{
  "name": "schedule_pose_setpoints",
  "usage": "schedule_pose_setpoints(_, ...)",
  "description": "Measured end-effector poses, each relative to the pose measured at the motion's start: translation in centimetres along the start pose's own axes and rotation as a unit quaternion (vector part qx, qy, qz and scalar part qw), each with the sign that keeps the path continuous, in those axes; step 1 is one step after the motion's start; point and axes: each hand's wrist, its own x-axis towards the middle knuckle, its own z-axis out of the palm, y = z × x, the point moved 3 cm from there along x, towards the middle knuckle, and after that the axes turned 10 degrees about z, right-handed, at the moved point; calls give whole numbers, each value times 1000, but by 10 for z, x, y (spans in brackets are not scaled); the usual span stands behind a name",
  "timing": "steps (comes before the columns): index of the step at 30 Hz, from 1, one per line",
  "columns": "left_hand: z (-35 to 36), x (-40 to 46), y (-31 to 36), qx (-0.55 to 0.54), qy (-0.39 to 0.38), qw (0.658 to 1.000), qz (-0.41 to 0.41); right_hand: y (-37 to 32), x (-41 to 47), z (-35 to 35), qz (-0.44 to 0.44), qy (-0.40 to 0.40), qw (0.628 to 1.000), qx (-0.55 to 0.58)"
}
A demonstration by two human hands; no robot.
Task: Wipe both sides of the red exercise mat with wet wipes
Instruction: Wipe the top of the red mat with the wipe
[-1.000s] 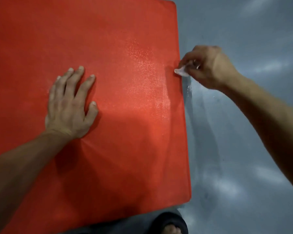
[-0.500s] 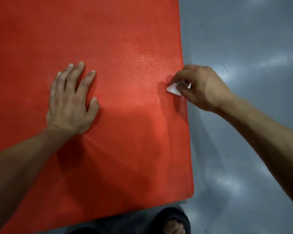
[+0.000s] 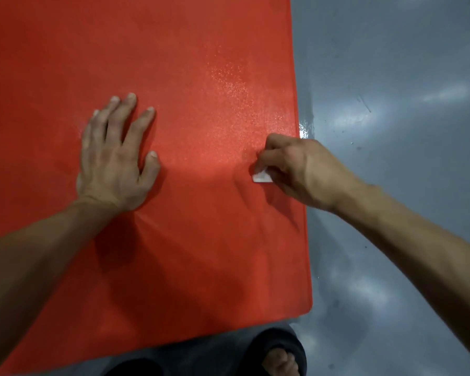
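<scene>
One side of the red mat (image 3: 174, 240) is under way: right hand (image 3: 296, 172) pinches a wet wipe (image 3: 261, 177) near the right edge, left hand (image 3: 114, 158) pressed flat with fingers spread; a damp sheen, seemingly, lies farther off; underside apparently unwiped.

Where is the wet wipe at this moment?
In the head view the wet wipe is pinched in the right hand, pressed on the red mat near its right edge, right of the flat left hand.

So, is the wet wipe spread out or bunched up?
Bunched up: the right hand pinches the wet wipe, only a small white corner showing.
</scene>
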Motion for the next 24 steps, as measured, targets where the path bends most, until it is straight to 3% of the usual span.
schedule_pose_setpoints(2, 0, 0, 0, 1, 1, 1000, 1, -1, -8, 10, -7, -17, 1000, -2)
schedule_pose_setpoints(8, 1, -1, 0, 6, 6, 1000, 1, -25, -111, 62, -33, -189, 981, 27)
schedule_pose_setpoints(14, 2, -2, 0, 3, 2, 1000, -6, -13, -44, 20, -18, -9, 1000, -8)
schedule_pose_setpoints(18, 1, -2, 1, 1, -1, 1000, -2, -20, -75, 49, -18, -37, 999, 12)
schedule_pose_setpoints(24, 1, -5, 0, 0, -16, 1000, -3, -47, -171, 103, -62, -168, 983, 40)
